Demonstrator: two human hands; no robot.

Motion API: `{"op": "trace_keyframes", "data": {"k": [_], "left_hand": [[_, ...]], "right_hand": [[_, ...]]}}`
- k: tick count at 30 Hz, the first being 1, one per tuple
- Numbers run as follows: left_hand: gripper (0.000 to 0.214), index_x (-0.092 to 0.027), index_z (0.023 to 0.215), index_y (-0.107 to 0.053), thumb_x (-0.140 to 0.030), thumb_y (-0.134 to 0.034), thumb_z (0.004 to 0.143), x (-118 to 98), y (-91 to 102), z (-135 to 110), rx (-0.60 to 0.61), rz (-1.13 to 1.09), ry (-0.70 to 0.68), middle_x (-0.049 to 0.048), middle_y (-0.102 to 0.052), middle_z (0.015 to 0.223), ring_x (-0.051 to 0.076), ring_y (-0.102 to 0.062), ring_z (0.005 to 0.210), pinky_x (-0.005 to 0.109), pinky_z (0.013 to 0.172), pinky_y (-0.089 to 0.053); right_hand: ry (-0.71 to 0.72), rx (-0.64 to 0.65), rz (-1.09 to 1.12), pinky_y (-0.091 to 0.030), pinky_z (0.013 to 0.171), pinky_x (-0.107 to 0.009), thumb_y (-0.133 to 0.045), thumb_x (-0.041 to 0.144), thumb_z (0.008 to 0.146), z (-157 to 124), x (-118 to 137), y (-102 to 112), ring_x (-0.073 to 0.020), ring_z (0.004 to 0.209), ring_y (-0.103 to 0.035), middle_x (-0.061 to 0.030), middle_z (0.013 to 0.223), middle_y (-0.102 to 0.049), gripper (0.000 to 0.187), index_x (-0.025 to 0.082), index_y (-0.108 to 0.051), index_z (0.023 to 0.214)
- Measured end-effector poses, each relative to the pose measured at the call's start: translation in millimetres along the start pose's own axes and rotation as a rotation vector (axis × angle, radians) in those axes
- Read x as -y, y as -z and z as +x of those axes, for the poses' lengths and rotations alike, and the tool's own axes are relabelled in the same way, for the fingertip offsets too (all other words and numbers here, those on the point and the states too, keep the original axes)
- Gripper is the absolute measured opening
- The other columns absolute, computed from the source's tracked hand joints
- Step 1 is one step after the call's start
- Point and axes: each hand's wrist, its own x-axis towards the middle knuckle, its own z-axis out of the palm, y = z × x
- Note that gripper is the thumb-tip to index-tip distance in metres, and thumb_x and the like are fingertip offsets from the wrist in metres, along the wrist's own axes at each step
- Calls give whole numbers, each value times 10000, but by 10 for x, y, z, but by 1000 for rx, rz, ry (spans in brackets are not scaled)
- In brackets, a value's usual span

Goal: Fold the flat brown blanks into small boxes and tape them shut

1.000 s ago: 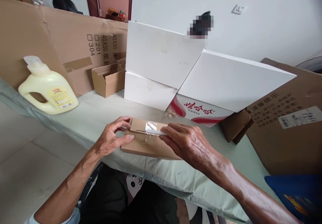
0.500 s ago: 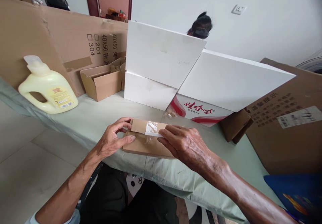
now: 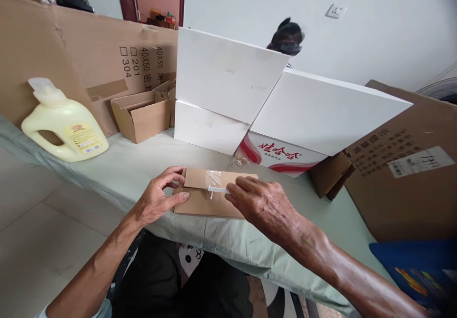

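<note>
Item one: small brown carton [image 3: 210, 207], lying flat near the front edge of the cloth-covered table [image 3: 143, 168], directly before the seated person. A seam runs along its top, bridged near the middle by a strip of clear tape [image 3: 214, 177].

Item two: slim white tool [image 3: 218, 190], its end at the taped seam; no blade can be made out from here.

Step in hand, as I judge it: working the tool into the tape along the seam. The move calls for a firm hold on the carton, light pressure on the tool and fingertips clear of its line.

Left hand [image 3: 157, 198]: clamped on the carton's left end, thumb on top, fingers behind the rear edge. Right hand [image 3: 260, 201]: closed around the tool, over the carton's right part and hiding much of it. The carton thus sits between the two hands, which stand apart, the tape in the gap.

Surroundings: crumpled clear film [image 3: 242, 160] just behind the carton; white boxes [image 3: 232, 70] beyond, with a red-and-white printed box [image 3: 282, 154] to their right; open-topped cardboard box [image 3: 152, 120] and pale yellow jug [image 3: 71, 127] to the left; large brown carton [image 3: 410, 194] to the right. Behind the white boxes, another person's head [image 3: 285, 37].
</note>
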Motion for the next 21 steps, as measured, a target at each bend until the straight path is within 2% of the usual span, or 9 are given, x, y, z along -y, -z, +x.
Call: {"op": "trace_keyframes", "data": {"k": [7, 10, 13, 16, 21], "left_hand": [[273, -210, 971, -776, -434, -858, 838, 68, -8, -44, 0, 76, -14, 151, -645, 1549, 344, -657, 1378, 444, 1140, -537], [260, -206, 975, -761, -433, -825, 864, 77, -29, -47, 18, 116, -34, 155, -639, 1577, 349, -664, 1381, 449, 1142, -541], [257, -210, 964, -739, -461, -758, 912, 60, -49, -17, 11, 163, -38, 148, -649, 1578, 349, -673, 1371, 434, 1099, -566], [258, -209, 911, -723, -466, -718, 904, 21, -56, 81, -17, 204, -45, 144, -690, 1513, 345, -696, 1329, 425, 1078, -577], [253, -206, 860, -710, -458, -723, 833, -15, -20, 352, 21, 228, -79, 158, -730, 1387, 346, -693, 1330, 424, 1082, -577]], "right_hand": [[19, 47, -12, -135, 578, -360, -521, 137, 1138, -169, -165, 35, -157, 650, -394, -13, 757, -563, 323, 197, -591, 828], [20, 77, -20, -137, 583, -361, -510, 115, 1135, -222, -202, 30, -157, 660, -394, -14, 767, -559, 318, 196, -591, 838], [36, 40, -53, -138, 580, -355, -529, 117, 1127, -243, -223, 5, -156, 648, -362, -8, 750, -536, 314, 191, -586, 828], [39, -13, -77, -130, 577, -349, -552, 111, 1111, -225, -259, -22, -156, 640, -337, -6, 743, -527, 308, 186, -584, 815], [1, 25, -69, -103, 584, -346, -564, 99, 1092, -120, -402, -112, -154, 660, -373, -13, 766, -555, 281, 183, -605, 827]]}}
